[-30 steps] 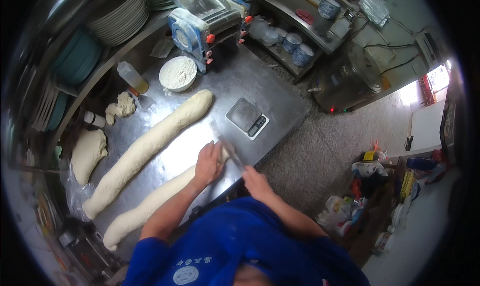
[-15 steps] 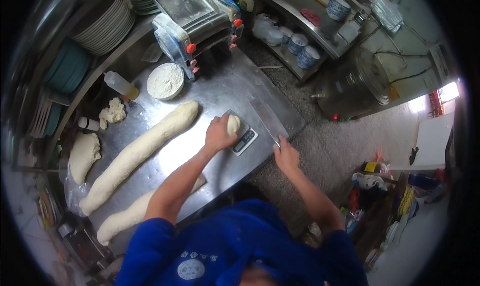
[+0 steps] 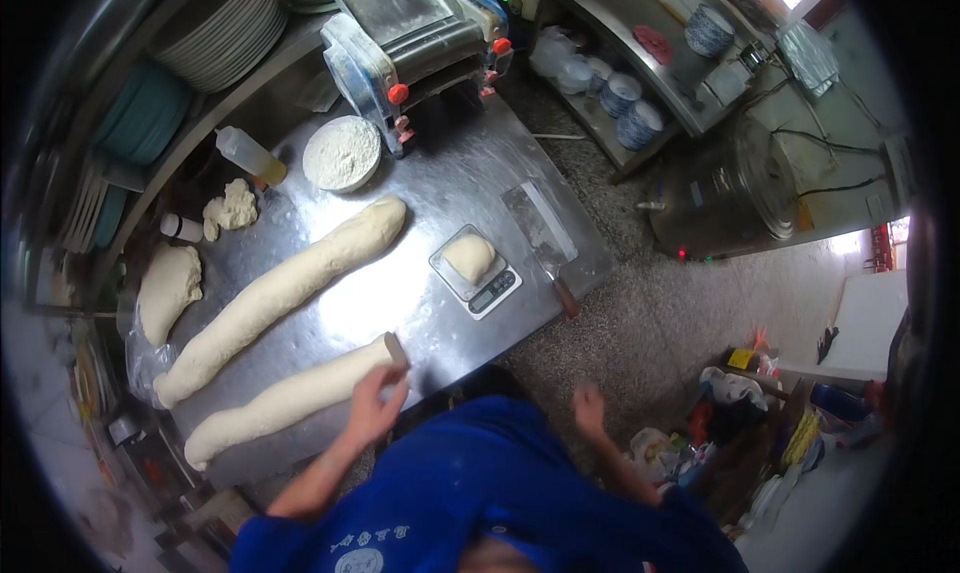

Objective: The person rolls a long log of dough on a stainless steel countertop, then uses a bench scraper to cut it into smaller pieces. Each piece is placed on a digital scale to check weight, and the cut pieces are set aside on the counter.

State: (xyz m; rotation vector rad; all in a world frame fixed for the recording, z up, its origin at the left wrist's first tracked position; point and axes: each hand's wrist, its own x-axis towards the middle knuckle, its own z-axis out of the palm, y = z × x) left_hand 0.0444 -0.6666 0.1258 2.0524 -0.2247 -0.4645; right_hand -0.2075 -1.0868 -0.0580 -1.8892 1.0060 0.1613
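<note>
A piece of dough [image 3: 469, 258] rests on a small kitchen scale [image 3: 494, 300] near the table's right side. To its right a cleaver [image 3: 543, 227] lies flat, its wooden handle at the table's edge. My left hand [image 3: 378, 405] is beside the cut end of the nearer dough log [image 3: 295, 401], thumb and fingers apart with nothing in them; whether it touches the log I cannot tell. Off the table, over the floor, my right hand [image 3: 589, 411] hangs away from the cleaver, its fingers blurred. A longer dough log [image 3: 285, 298] lies behind the nearer one.
A bowl of flour [image 3: 342, 156] stands beside a dough-rolling machine [image 3: 420, 48] at the back. Along the left lie a squeeze bottle [image 3: 250, 155], a small dough lump [image 3: 231, 210] and a larger dough slab [image 3: 168, 293]. Stacked plates [image 3: 222, 35] fill the shelf above.
My left hand has let go of the dough on the scale and moved down-left toward the nearer log. My right hand has released the cleaver, now on the table, and drawn back toward me.
</note>
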